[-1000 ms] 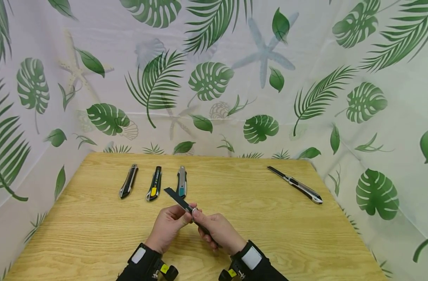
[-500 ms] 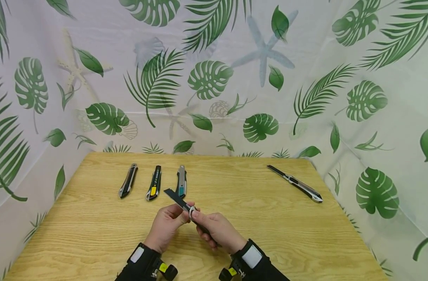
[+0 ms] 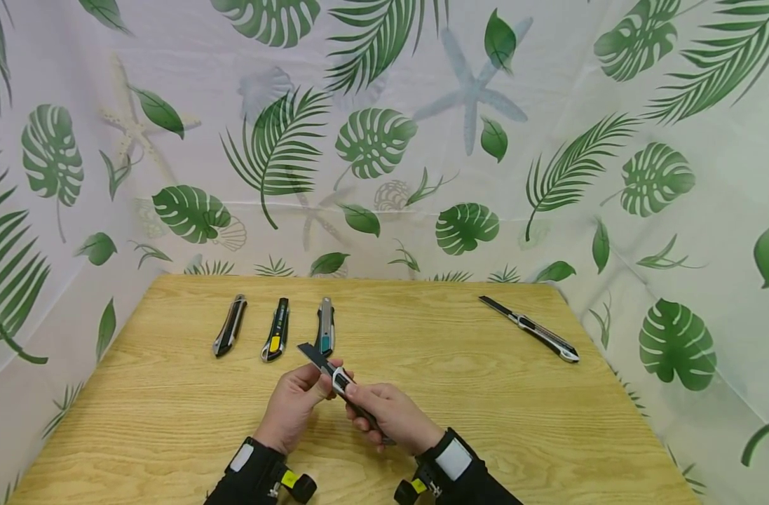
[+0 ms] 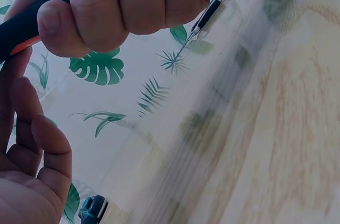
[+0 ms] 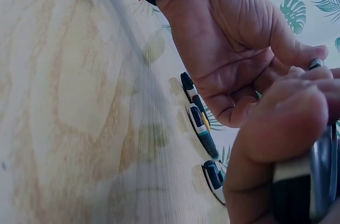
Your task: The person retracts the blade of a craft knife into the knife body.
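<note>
A utility knife point(image 3: 343, 381) with a long dark blade is held between both hands, its tip pointing up and left. My right hand point(image 3: 390, 414) grips the dark handle, the thumb lying on top; orange shows on the handle's underside in the left wrist view. My left hand point(image 3: 292, 407) pinches the knife near its front, between thumb and fingertips, the other fingers loosely bent. In the right wrist view the left palm point(image 5: 228, 38) faces the camera, and the right fingers point(image 5: 281, 128) hide most of the knife.
Beyond the hands lie a black-and-silver utility knife point(image 3: 230, 325), one with a yellow slider point(image 3: 275, 330) and one with a teal part point(image 3: 325, 327). Another knife point(image 3: 531, 330), blade out, lies at the far right of the wooden table point(image 3: 460, 421). A leaf-print cloth point(image 3: 384, 231) surrounds the table.
The right thumb sits farther back along the handle, exposing more of the knife's pale front part. The left hand has shifted slightly left, and less blade shows ahead of it.
</note>
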Tool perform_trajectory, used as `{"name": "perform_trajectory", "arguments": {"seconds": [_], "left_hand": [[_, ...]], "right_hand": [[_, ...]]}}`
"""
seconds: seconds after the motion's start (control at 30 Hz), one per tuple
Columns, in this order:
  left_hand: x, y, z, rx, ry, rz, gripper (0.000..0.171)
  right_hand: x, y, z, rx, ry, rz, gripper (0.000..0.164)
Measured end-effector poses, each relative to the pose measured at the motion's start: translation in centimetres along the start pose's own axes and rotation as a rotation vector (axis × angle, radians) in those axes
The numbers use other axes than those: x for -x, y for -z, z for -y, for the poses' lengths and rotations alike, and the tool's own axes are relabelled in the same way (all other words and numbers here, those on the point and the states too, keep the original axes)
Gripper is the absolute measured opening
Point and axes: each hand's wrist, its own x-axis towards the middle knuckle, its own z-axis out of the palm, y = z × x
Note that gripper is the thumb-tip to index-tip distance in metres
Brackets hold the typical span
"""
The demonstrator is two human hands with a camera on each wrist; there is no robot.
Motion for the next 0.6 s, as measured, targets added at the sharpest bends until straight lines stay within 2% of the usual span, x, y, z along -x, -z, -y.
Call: {"name": "perform_trajectory", "arguments": {"seconds": [0.3, 0.47, 0.6], "left_hand": [[0.08, 0.28, -0.16, -0.004, 0.000, -0.004, 0.025], [0.05, 0.39, -0.21, -0.012, 0.004, -0.032, 0.025], [0.03, 0.52, -0.28, -0.011, 0.000, -0.021, 0.025]], "right_hand": [[-0.04, 0.37, -0.29, -0.072, 0.057, 0.121, 0.046], [0.00, 0.44, -0.41, -0.145, 0.094, 0.181, 0.046], [-0.05, 0.50, -0.50, -0.181, 0.145, 0.239, 0.042]]}}
